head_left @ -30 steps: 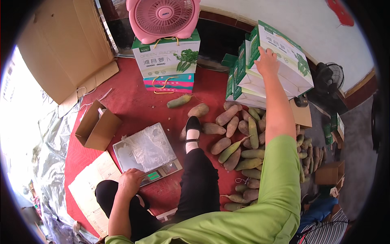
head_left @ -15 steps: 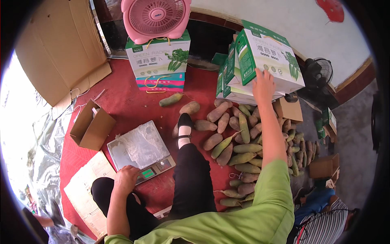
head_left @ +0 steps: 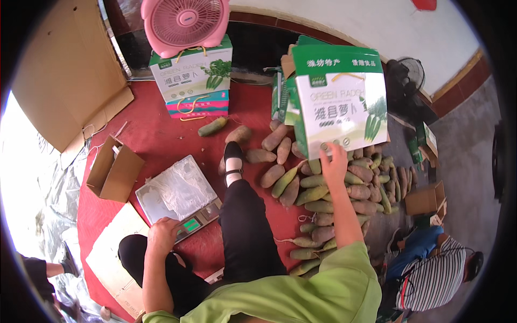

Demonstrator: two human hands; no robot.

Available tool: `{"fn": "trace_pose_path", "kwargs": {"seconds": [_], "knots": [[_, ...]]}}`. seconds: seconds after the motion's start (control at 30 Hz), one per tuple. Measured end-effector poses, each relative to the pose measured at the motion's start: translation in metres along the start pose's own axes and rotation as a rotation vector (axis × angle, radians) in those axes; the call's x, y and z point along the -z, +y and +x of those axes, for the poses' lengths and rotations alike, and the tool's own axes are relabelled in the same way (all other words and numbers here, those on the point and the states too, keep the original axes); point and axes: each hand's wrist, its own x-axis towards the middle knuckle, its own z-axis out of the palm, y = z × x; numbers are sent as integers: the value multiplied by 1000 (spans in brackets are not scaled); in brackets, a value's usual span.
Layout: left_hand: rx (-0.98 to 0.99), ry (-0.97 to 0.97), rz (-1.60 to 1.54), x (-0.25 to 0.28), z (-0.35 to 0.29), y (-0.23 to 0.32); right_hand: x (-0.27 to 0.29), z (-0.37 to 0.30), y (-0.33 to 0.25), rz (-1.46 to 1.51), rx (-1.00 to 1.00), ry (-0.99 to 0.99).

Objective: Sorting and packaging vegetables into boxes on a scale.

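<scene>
My right hand (head_left: 335,161) grips the lower edge of a green and white carton (head_left: 344,116), fingers on its printed front and its green top flap raised. The carton is held up over the far side of a spread of radishes (head_left: 318,194), some green, others pinkish brown. Parts of other green cartons (head_left: 279,97) show behind its left side. At the near left corner of a digital scale (head_left: 177,194), my left hand (head_left: 163,235) rests with loosely bent fingers, apparently empty. Clear film covers the scale's plate, and its display glows green.
A pink fan (head_left: 186,24) stands on another carton (head_left: 191,72) at the back. An open brown box (head_left: 114,169) and flat cardboard (head_left: 119,258) lie on the red mat (head_left: 177,121) to the left. Someone in a striped shirt (head_left: 433,277) is at the lower right.
My right hand has pulled the carton up off the others, turning its printed front toward me. My left hand stays beside the scale. The view has shifted slightly right.
</scene>
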Motion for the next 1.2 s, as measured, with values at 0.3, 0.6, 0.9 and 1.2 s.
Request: {"fn": "trace_pose_path", "kwargs": {"seconds": [0.3, 0.6, 0.9, 1.2], "knots": [[-15, 3, -30, -2, -1, 10, -86, -42, 62, 193, -568, 316], [-31, 53, -54, 0, -2, 10, -23, -30, 27, 366, -499, 291], [-85, 63, -67, -7, 7, 10, 40, 68, -51, -272, 205, 243], [-31, 27, -30, -8, 7, 7, 21, 111, -31, -326, -60, -497]]}}
